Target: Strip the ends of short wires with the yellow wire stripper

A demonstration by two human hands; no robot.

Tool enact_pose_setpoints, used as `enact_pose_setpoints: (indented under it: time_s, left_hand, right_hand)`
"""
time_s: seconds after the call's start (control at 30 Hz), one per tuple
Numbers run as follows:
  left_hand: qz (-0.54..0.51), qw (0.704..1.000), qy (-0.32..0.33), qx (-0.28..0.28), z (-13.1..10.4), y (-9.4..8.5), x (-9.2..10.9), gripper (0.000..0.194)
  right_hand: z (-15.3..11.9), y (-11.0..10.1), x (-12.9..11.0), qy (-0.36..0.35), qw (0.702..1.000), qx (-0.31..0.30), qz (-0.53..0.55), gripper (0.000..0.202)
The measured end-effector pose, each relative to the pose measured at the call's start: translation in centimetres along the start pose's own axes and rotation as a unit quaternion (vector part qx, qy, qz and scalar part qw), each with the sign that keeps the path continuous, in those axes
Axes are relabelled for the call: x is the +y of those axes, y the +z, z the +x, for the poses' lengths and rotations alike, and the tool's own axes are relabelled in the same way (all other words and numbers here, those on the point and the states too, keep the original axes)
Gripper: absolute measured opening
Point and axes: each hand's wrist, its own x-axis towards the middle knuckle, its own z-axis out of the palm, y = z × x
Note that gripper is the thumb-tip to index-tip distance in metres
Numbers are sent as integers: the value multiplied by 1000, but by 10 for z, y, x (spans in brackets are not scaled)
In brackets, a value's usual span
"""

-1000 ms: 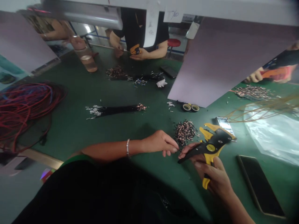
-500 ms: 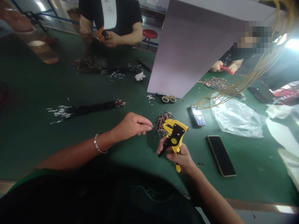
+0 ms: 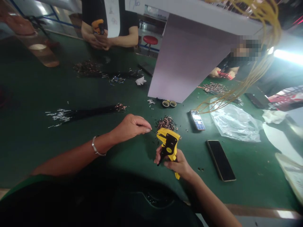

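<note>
My left hand (image 3: pixel 130 128) pinches a thin black wire (image 3: pixel 153 131) between thumb and fingertips. The wire's free end reaches the jaws of a yellow and black wire stripper (image 3: pixel 169 142). My right hand (image 3: pixel 176 162) is wrapped round the stripper's handles, holding it upright with its jaws pointing left. Just behind the jaws lies a pile of short wire scraps (image 3: pixel 166 122), copper and black. To the left, a bundle of black wires (image 3: pixel 92 111) rests on the green table, with silvery ends at its left and copper ends at its right.
Behind the scraps stand two tape rolls (image 3: pixel 169 103) and a pale upright panel (image 3: pixel 182 60). On the right are a keypad phone (image 3: pixel 197 120), a smartphone (image 3: pixel 221 160) and a plastic bag (image 3: pixel 234 119). Two co-workers sit across the table (image 3: pixel 132 94), holding tools.
My right hand has brought the stripper left, toward my left hand, and the wire's end now meets its jaws. The co-worker opposite has raised the orange tool and brought both hands together.
</note>
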Motion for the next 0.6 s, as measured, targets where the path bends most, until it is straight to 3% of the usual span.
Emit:
enact_pose_setpoints:
  time_s: [0.6]
  left_hand:
    - [26,999,41,-11,4,1,-12,10]
  right_hand:
    - [-2,0,8,-15,1000,-22,17,36]
